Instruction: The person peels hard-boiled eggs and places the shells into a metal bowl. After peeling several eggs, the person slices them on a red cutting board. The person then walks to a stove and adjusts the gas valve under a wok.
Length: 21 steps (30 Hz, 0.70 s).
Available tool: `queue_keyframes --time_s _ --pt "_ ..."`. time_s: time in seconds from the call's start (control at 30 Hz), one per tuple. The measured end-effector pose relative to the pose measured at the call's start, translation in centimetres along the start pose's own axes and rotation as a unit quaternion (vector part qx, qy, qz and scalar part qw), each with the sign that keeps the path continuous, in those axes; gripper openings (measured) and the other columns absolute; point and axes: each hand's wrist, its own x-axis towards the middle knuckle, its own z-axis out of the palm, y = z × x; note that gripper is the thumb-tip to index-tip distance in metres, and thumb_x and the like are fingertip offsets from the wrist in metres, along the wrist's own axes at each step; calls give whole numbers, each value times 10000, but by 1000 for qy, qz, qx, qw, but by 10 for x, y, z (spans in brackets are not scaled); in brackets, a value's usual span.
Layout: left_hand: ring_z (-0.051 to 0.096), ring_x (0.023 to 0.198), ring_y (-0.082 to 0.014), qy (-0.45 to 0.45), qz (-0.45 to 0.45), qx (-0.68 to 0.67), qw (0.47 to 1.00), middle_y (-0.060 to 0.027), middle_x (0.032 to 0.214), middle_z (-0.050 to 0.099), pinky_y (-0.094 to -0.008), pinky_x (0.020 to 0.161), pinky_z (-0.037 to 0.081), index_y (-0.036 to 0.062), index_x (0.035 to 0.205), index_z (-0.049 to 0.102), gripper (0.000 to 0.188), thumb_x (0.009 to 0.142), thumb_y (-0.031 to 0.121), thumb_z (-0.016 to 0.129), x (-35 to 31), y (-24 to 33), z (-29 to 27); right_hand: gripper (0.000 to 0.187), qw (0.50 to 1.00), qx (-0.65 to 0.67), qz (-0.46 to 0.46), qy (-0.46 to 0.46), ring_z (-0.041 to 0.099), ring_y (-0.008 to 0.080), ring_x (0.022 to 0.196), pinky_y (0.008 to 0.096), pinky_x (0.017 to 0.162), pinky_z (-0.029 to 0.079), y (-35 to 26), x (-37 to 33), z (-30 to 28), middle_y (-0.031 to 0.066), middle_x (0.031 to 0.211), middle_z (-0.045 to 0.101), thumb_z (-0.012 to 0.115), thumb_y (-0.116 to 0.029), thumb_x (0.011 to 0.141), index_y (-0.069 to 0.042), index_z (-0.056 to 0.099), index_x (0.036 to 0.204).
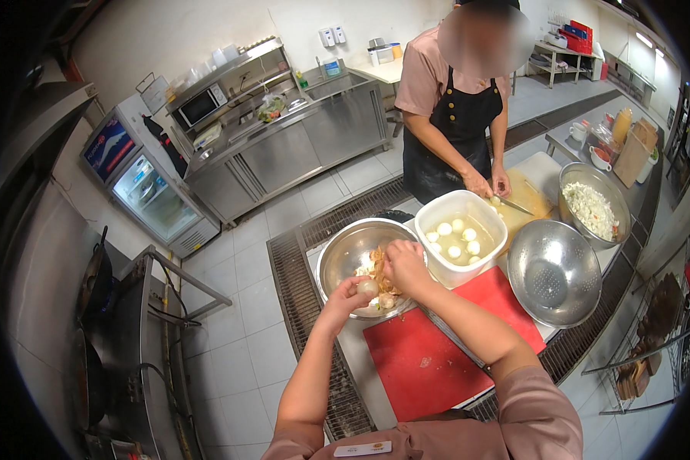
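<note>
My left hand (347,300) is closed round a small pale onion (368,288) at the near side of a steel bowl (337,257). Over the bowl's right side is my right hand (406,268), fingers drawn together and pointing down; what they hold, if anything, is hidden. Brown papery peelings (377,264) and pale scraps lie in the bowl below. Just right of it stands a white tub (468,270) of cloudy liquid with several white round pieces (458,226) in it.
A red cutting board (418,368) lies before me, with an upturned-rim steel colander (553,272) to its right. Across the table a co-worker cuts with a knife (516,205) on a yellow board (533,192). Another bowl (625,218) holds chopped white pieces.
</note>
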Motion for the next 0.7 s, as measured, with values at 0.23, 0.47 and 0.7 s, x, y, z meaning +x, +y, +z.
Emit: queue_keyframes --time_s 0.23,0.47,0.7 --pt "619 1046 -219 62 14 -238 969 -137 1185 577 -329 965 518 8 1312 436 431 915 42 598 3 -10 -4 337 993 -80 58 -71 494 311 1179 503 1012 320 4 -11 6 153 1291 544 595 -242 866 -39 624 1134" --pt "616 1051 -222 71 40 -206 975 -141 1197 558 -347 949 530 -13 1276 434 411 901 10 600 5 -14 0 215 977 202 25 -61 480 345 1198 464 1015 336 -20 -8 7 135 1281 549 637 -227 830 -97 664 999" --pt "631 983 -151 85 6 -167 982 -80 1062 624 -263 801 535 40 1194 494 339 888 68 638 2 -12 -1 104 992 103 -63 30 519 325 1052 466 909 371 -32 -5 2 98 1073 592 641 -147 760 -87 623 844"
